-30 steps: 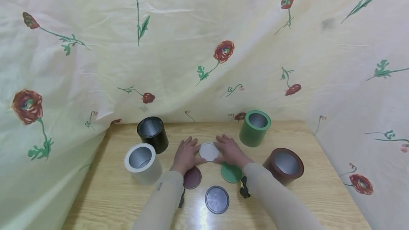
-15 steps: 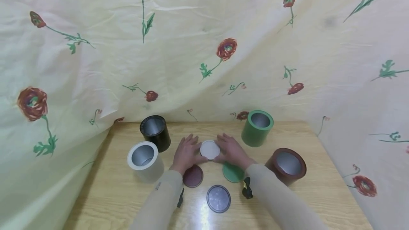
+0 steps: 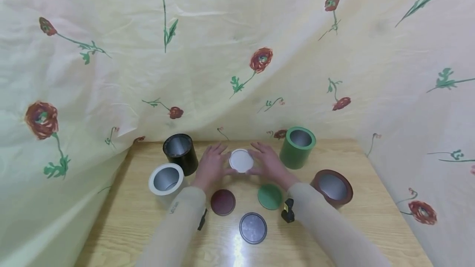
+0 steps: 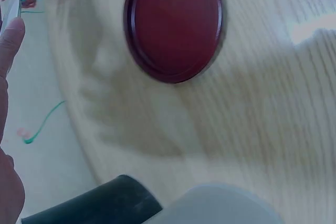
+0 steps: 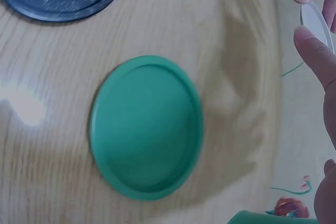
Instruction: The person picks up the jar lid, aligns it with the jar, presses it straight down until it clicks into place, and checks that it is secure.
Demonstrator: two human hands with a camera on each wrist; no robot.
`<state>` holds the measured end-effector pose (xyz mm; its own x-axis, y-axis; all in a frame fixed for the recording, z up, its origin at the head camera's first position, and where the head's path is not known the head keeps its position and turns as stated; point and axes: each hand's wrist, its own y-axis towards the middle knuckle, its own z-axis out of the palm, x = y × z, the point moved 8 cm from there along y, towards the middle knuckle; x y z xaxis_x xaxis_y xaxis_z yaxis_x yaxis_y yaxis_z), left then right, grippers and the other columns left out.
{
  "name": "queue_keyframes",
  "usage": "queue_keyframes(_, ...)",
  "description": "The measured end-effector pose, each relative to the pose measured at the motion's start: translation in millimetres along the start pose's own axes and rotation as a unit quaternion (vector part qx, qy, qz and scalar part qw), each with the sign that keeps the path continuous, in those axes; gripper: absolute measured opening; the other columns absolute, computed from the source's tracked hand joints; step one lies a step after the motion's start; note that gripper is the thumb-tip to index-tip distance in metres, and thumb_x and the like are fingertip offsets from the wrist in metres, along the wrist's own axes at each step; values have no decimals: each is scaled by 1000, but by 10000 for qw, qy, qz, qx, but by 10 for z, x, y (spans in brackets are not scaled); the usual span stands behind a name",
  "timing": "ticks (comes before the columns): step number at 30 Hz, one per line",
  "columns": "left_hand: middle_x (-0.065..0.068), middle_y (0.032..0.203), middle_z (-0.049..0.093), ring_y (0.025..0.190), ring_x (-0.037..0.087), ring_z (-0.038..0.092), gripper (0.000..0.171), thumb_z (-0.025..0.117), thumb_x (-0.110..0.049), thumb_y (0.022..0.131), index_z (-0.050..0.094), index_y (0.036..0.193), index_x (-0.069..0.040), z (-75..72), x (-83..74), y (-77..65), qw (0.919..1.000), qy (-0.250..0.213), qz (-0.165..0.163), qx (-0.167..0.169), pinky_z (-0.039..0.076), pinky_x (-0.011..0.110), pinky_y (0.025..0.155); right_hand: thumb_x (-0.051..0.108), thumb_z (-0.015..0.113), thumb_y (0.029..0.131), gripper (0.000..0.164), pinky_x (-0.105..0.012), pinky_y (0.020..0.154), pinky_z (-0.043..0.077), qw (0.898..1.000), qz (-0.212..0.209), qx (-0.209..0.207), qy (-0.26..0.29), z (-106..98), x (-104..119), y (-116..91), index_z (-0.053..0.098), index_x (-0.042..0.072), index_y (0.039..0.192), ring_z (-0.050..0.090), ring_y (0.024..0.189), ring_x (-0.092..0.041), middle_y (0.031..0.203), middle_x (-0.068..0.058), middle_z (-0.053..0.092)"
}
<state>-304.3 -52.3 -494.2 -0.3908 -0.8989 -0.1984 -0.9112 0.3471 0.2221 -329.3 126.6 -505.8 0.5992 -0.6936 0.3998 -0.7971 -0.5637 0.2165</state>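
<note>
Both hands hold a round white lid between them, raised over the back middle of the table. My left hand grips its left edge with thumb and fingers. On the opposite edge, my right hand pinches it the same way. In the right wrist view the white lid stands edge-on between thumb and fingertips. Below the hands lie a dark red lid, a green lid and a black lid, flat on the wood.
A black canister and a white canister stand at the left, both uncovered. At the right are a green canister and a brown-red canister, also uncovered. Flowered cloth hangs behind the wooden table.
The white lid has risen off the table and moved slightly away from the body, both hands moving with it. The dark red and green lids now show fully.
</note>
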Motion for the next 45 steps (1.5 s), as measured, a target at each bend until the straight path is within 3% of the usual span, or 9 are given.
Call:
queue_keyframes(8, 13, 156, 58, 153, 38, 44, 70, 91, -52, 81, 75, 136, -12, -334, 6, -9, 9994, -19, 226, -252, 32, 58, 127, 39, 96, 79, 79, -67, 127, 23, 9986, -292, -387, 191, -183, 184, 60, 66, 1, 143, 34, 155, -47, 164, -21, 47)
queue_keyframes(19, 12, 160, 55, 155, 37, 41, 73, 90, -56, 81, 74, 138, -13, -752, 115, -132, 9997, -40, 161, -179, 30, 60, 128, 39, 97, 78, 80, -63, 129, 22, 9976, -407, -530, 193, -353, 503, 193, 67, 5, 144, 34, 157, -44, 164, -18, 48)
queue_keyframes(26, 13, 159, 56, 154, 37, 42, 74, 91, -57, 79, 75, 136, -12, -1009, 216, -280, 9994, -70, 184, -284, 31, 63, 126, 42, 95, 80, 81, -60, 130, 21, 9968, -436, -460, 479, -376, 746, 268, 65, 7, 147, 32, 159, -40, 166, -14, 45)
queue_keyframes(31, 13, 160, 55, 155, 39, 40, 76, 89, -58, 80, 75, 136, -10, -1143, 289, -378, 9994, 5, 218, -276, 29, 64, 127, 40, 97, 78, 83, -60, 131, 19, 9952, -535, -513, 644, -384, 899, 315, 65, 7, 147, 31, 159, -39, 167, -14, 44)
queue_keyframes(36, 16, 156, 58, 152, 41, 44, 74, 92, -56, 77, 77, 132, -9, -1263, 348, -462, 9981, 94, 359, -492, 32, 65, 125, 40, 97, 78, 83, -58, 132, 16, 9946, -593, -510, 681, -377, 1025, 373, 65, 6, 147, 29, 161, -35, 170, -9, 41)
queue_keyframes(45, 18, 156, 57, 153, 42, 42, 77, 95, -51, 76, 74, 137, -8, -1388, 516, -657, 9993, 54, 95, -363, 30, 68, 124, 38, 97, 79, 81, -60, 131, 18, 9920, -710, -432, 952, -339, 1309, 452, 66, 4, 145, 29, 161, -34, 167, -12, 45)
